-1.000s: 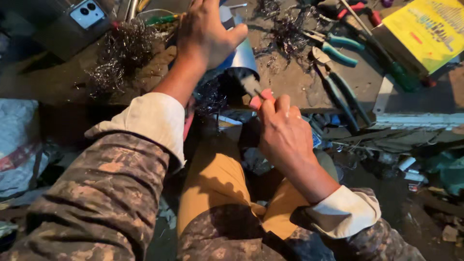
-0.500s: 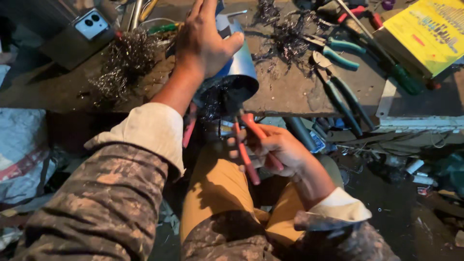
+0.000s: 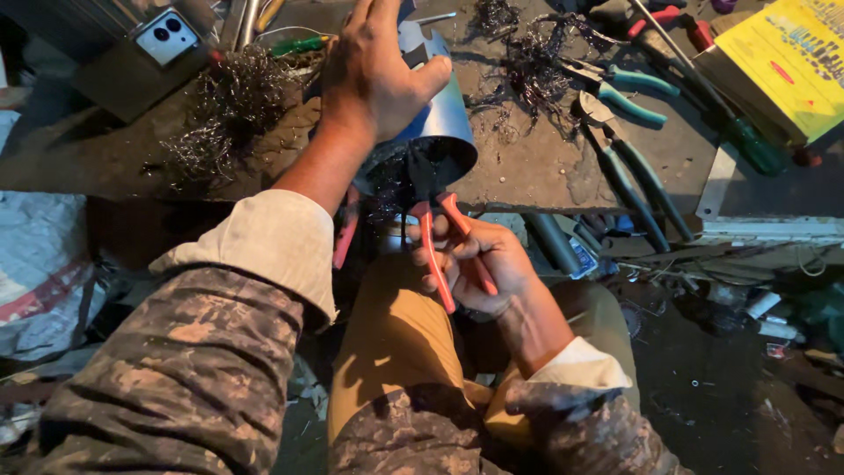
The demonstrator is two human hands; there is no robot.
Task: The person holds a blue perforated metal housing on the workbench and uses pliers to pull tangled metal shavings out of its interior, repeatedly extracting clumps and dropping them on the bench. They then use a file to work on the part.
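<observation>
My left hand [image 3: 378, 75] grips the metal cylinder [image 3: 440, 127] at the bench [image 3: 545, 171] edge; right hand [image 3: 479, 264] closed on red snips [image 3: 435, 233]; blades could slip off its rim

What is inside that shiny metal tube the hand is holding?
The metal tube, held by the left hand, has tangled metal shavings at its mouth. The red-handled snips in the right hand poke in. Deeper inside is dark and hidden.
</observation>
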